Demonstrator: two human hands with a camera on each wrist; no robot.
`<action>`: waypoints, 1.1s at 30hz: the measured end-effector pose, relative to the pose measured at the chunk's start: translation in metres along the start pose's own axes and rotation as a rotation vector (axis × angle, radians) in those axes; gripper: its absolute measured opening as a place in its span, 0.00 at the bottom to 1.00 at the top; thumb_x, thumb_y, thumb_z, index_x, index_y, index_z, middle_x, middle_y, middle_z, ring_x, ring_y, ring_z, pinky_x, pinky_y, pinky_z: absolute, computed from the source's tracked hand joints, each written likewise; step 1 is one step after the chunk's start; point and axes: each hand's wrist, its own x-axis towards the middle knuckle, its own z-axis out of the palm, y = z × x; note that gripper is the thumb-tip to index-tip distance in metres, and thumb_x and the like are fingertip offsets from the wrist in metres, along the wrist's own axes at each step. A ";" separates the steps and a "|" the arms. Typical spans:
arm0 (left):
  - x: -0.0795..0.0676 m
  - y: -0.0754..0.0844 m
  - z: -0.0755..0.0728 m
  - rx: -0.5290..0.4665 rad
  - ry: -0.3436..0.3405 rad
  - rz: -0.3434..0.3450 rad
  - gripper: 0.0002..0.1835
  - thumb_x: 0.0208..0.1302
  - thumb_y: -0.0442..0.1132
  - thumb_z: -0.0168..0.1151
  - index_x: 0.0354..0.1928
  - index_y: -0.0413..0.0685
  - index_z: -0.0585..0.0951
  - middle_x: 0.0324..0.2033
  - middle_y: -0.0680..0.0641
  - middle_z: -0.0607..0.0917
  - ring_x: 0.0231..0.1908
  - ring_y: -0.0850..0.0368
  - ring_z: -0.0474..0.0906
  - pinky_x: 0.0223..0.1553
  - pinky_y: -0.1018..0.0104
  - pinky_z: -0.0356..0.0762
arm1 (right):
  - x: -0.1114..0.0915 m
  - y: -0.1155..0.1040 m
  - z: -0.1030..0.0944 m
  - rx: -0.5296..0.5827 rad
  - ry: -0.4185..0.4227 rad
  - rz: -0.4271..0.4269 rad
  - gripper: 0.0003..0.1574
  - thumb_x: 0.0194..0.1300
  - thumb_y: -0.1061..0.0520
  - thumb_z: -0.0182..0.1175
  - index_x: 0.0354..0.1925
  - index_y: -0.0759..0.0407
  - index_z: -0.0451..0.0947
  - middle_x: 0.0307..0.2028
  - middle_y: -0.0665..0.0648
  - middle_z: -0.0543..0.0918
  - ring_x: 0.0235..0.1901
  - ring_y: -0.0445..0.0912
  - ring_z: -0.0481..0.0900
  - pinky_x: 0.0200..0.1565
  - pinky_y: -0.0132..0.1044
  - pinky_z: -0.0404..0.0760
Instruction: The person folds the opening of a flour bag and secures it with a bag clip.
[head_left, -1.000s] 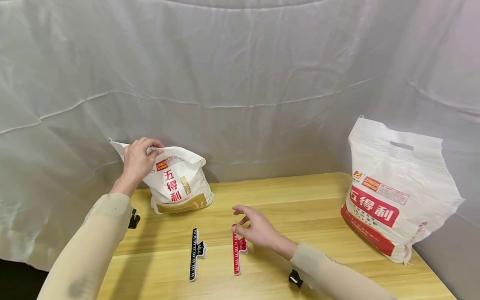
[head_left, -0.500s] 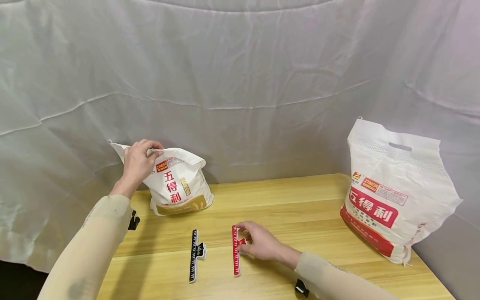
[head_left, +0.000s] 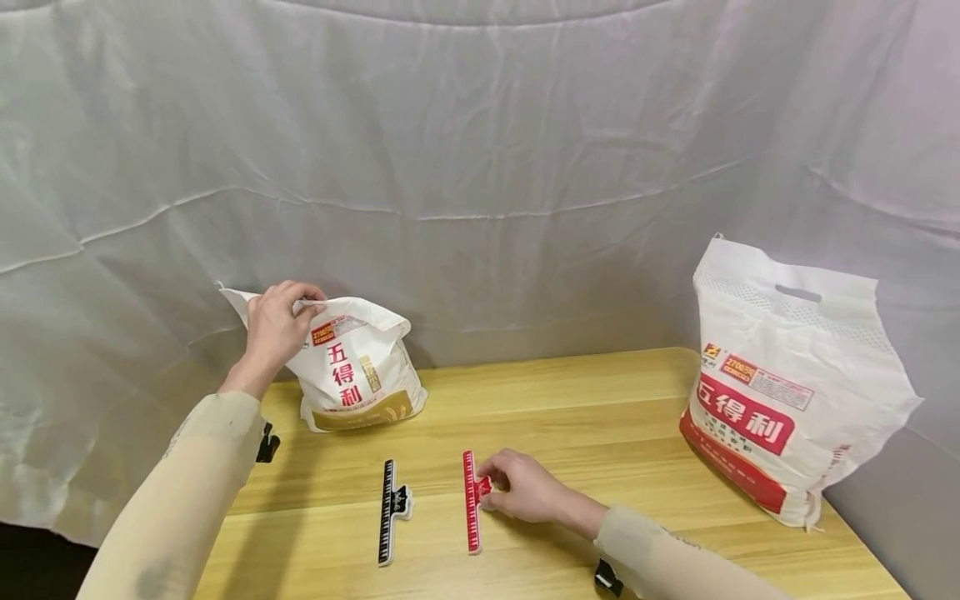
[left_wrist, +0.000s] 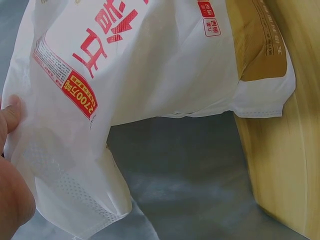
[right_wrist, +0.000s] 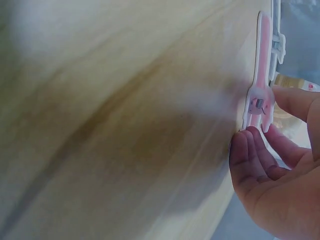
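At the left of the table, my left hand (head_left: 276, 323) pinches the folded top edge of a white flour bag (head_left: 390, 358) with red characters and a gold band. The left wrist view shows the thumb (left_wrist: 12, 112) on the bag's crumpled white top (left_wrist: 55, 160); the other fingers are mostly hidden. Lower down, my right hand (head_left: 528, 490) has its thumb and fingers about the handle of a red piano-key clip (head_left: 472, 508) lying on the table. In the right wrist view, the fingertips (right_wrist: 245, 142) pinch this clip's (right_wrist: 259, 100) handle end, near its spring.
A black piano-key clip (head_left: 387, 517) lies left of the red one. Another, larger-looking flour bag (head_left: 795, 392) with a red label stands upright at the table's right. Grey cloth (head_left: 480, 167) hangs behind the wooden table (head_left: 555, 400).
My right hand has come down to the red clip, and its fingers have closed in about the handle. The left hand keeps its hold on the bag top.
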 end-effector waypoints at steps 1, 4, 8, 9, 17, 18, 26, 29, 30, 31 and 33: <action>0.000 0.000 0.000 0.000 0.000 -0.001 0.04 0.70 0.33 0.67 0.44 0.42 0.85 0.46 0.38 0.86 0.52 0.37 0.76 0.64 0.36 0.58 | 0.000 0.001 0.000 -0.006 0.004 -0.004 0.23 0.60 0.57 0.75 0.51 0.63 0.82 0.39 0.50 0.80 0.38 0.40 0.75 0.43 0.33 0.79; 0.000 -0.001 0.001 0.000 0.003 -0.003 0.04 0.71 0.33 0.67 0.44 0.42 0.85 0.46 0.38 0.86 0.52 0.37 0.76 0.64 0.35 0.58 | 0.000 0.002 0.000 -0.024 0.010 -0.011 0.22 0.61 0.55 0.75 0.50 0.63 0.82 0.38 0.50 0.78 0.36 0.39 0.74 0.41 0.32 0.77; -0.001 -0.002 0.002 -0.001 0.010 0.001 0.04 0.71 0.33 0.67 0.43 0.42 0.85 0.45 0.38 0.86 0.51 0.37 0.76 0.64 0.35 0.58 | -0.001 0.003 0.001 -0.028 0.007 -0.015 0.21 0.61 0.54 0.74 0.49 0.63 0.82 0.36 0.50 0.77 0.35 0.39 0.73 0.40 0.31 0.76; -0.001 -0.002 0.002 -0.002 0.011 0.001 0.04 0.70 0.33 0.67 0.43 0.42 0.85 0.45 0.38 0.86 0.51 0.37 0.76 0.64 0.35 0.58 | -0.001 0.003 0.001 -0.026 0.004 -0.012 0.21 0.62 0.54 0.74 0.49 0.63 0.82 0.37 0.51 0.77 0.35 0.40 0.73 0.40 0.31 0.76; 0.000 -0.002 0.002 -0.003 0.016 0.010 0.04 0.70 0.33 0.67 0.43 0.42 0.85 0.46 0.38 0.86 0.51 0.37 0.76 0.63 0.36 0.58 | -0.004 0.001 0.000 0.044 0.006 0.011 0.23 0.63 0.54 0.75 0.50 0.65 0.80 0.38 0.52 0.77 0.36 0.41 0.73 0.40 0.33 0.76; 0.000 -0.002 0.002 -0.003 0.016 0.008 0.04 0.70 0.33 0.67 0.43 0.42 0.85 0.46 0.38 0.86 0.51 0.37 0.76 0.63 0.36 0.58 | -0.004 0.001 0.000 0.051 0.008 0.015 0.23 0.63 0.54 0.74 0.50 0.64 0.80 0.37 0.52 0.77 0.36 0.41 0.73 0.40 0.33 0.76; 0.001 -0.001 0.002 -0.003 0.012 0.000 0.03 0.70 0.33 0.67 0.43 0.42 0.85 0.46 0.38 0.85 0.52 0.37 0.76 0.64 0.36 0.57 | -0.002 0.001 -0.001 0.155 0.002 0.043 0.23 0.66 0.55 0.71 0.54 0.64 0.77 0.35 0.48 0.80 0.34 0.39 0.76 0.37 0.31 0.78; 0.000 -0.001 0.002 -0.002 0.013 0.003 0.03 0.70 0.33 0.67 0.43 0.42 0.85 0.46 0.38 0.86 0.52 0.37 0.76 0.64 0.35 0.58 | -0.002 0.002 0.000 0.204 0.001 0.045 0.23 0.67 0.56 0.71 0.54 0.65 0.76 0.38 0.50 0.83 0.36 0.40 0.79 0.39 0.31 0.80; 0.000 -0.002 0.002 -0.002 0.014 0.004 0.03 0.70 0.33 0.67 0.43 0.42 0.85 0.46 0.38 0.86 0.52 0.37 0.76 0.64 0.35 0.58 | -0.002 0.002 0.000 0.220 0.000 0.049 0.22 0.67 0.57 0.71 0.55 0.64 0.76 0.39 0.51 0.83 0.36 0.40 0.80 0.39 0.31 0.81; 0.000 -0.001 0.002 -0.003 0.013 0.004 0.04 0.70 0.33 0.67 0.44 0.42 0.85 0.46 0.38 0.86 0.52 0.37 0.76 0.63 0.35 0.58 | -0.002 0.003 0.000 0.235 0.002 0.053 0.22 0.67 0.57 0.71 0.55 0.64 0.76 0.40 0.51 0.83 0.37 0.41 0.80 0.39 0.31 0.82; 0.000 -0.001 0.001 -0.002 0.015 0.005 0.04 0.70 0.33 0.67 0.44 0.42 0.85 0.46 0.38 0.86 0.52 0.37 0.76 0.63 0.35 0.58 | -0.001 0.003 0.000 0.271 0.004 0.063 0.22 0.67 0.58 0.70 0.55 0.63 0.76 0.41 0.52 0.83 0.37 0.41 0.81 0.39 0.31 0.83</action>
